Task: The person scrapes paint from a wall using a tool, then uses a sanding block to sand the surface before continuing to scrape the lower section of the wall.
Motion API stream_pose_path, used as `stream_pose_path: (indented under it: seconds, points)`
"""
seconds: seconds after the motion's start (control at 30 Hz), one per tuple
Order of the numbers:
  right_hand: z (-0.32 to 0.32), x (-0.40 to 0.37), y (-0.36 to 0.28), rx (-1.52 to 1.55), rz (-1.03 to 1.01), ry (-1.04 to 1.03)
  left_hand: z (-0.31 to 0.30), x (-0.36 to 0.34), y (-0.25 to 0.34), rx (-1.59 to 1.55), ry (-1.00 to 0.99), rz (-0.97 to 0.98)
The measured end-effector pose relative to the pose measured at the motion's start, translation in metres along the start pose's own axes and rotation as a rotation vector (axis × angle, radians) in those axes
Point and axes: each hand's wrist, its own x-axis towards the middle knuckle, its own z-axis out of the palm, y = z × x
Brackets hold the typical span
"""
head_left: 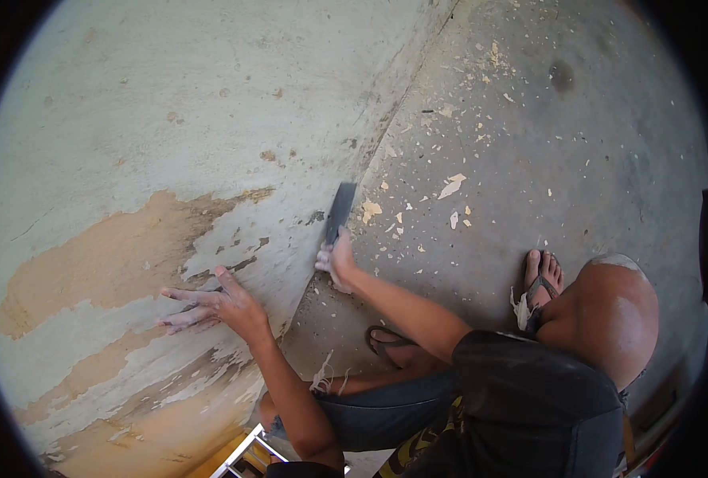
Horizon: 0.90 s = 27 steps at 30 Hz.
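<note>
My right hand (337, 260) is closed around a flat dark scraper (340, 209), its blade pointing away from me, low on the wall near where it meets the floor. My left hand (215, 306) rests with fingers spread against the pale painted wall (155, 135). Beside those fingers lies a large bare brown patch (115, 255) where the paint has come off. Ragged strips of peeling paint and darker streaks run below the left hand.
Loose paint flakes (452, 186) lie scattered over the grey concrete floor (609, 159). My sandalled foot (543, 279) and bent knee (617, 319) are at the right. A white metal frame (246, 454) shows at the bottom edge.
</note>
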Motion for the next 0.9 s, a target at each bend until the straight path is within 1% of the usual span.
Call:
stream_pose_path:
  seconds: [0.07, 0.1, 0.17, 0.2, 0.27, 0.3, 0.33, 0.37, 0.43, 0.5, 0.57, 0.63, 0.67, 0.7, 0.73, 0.77, 0.8, 0.83, 0.9]
  points:
    - [-0.002, 0.011, -0.009, 0.035, -0.018, 0.013, -0.002, -0.001, -0.003, -0.004, -0.012, 0.021]
    - [-0.008, 0.005, -0.001, 0.04, -0.023, 0.013, 0.0, 0.0, -0.005, 0.014, -0.004, 0.018]
    - [-0.022, -0.024, 0.021, -0.177, 0.093, -0.027, 0.005, 0.001, -0.001, 0.022, 0.005, 0.013]
    - [-0.024, -0.03, 0.026, -0.176, 0.09, -0.026, 0.008, 0.002, 0.001, 0.009, 0.022, -0.002]
    - [-0.024, -0.039, 0.037, -0.189, 0.166, 0.029, 0.006, 0.002, 0.005, 0.01, 0.039, -0.019]
    - [-0.021, -0.035, 0.035, -0.192, 0.173, 0.031, 0.003, 0.001, 0.009, -0.011, -0.002, -0.031]
    - [-0.015, -0.028, 0.024, -0.132, 0.135, 0.0, 0.001, 0.0, 0.011, -0.034, -0.042, -0.046]
    - [-0.011, -0.017, 0.015, -0.073, 0.094, -0.033, 0.0, 0.0, 0.01, -0.033, -0.04, -0.051]
    - [-0.007, 0.003, 0.001, -0.047, 0.056, -0.069, -0.002, 0.001, 0.007, 0.026, -0.05, -0.02]
    - [-0.013, 0.006, 0.008, -0.011, 0.009, -0.1, -0.002, 0.001, 0.003, 0.018, -0.045, 0.004]
    - [-0.014, -0.034, 0.018, -0.193, 0.119, -0.082, 0.002, 0.001, 0.003, -0.003, -0.037, 0.026]
    - [-0.016, -0.043, 0.028, -0.219, 0.128, -0.046, 0.007, 0.003, 0.003, -0.056, -0.051, -0.028]
    - [-0.017, -0.045, 0.032, -0.25, 0.153, -0.005, 0.008, 0.003, 0.003, -0.056, -0.055, -0.029]
    - [-0.015, -0.039, 0.029, -0.254, 0.156, -0.001, 0.009, 0.004, 0.002, -0.149, -0.051, 0.012]
    - [-0.01, -0.027, 0.018, -0.175, 0.062, -0.022, 0.009, 0.002, 0.001, -0.239, -0.045, 0.05]
    - [-0.006, -0.016, 0.008, -0.096, -0.035, -0.047, 0.007, 0.001, 0.0, -0.235, -0.041, 0.041]
    - [-0.004, -0.005, 0.0, -0.102, -0.034, -0.052, 0.006, 0.001, 0.001, -0.147, -0.018, 0.03]
    - [-0.003, 0.003, -0.011, -0.045, -0.027, -0.084, 0.005, 0.001, 0.002, -0.059, 0.002, 0.021]
    - [-0.005, 0.001, -0.012, 0.017, -0.037, -0.115, 0.004, 0.003, -0.003, -0.054, -0.008, 0.014]
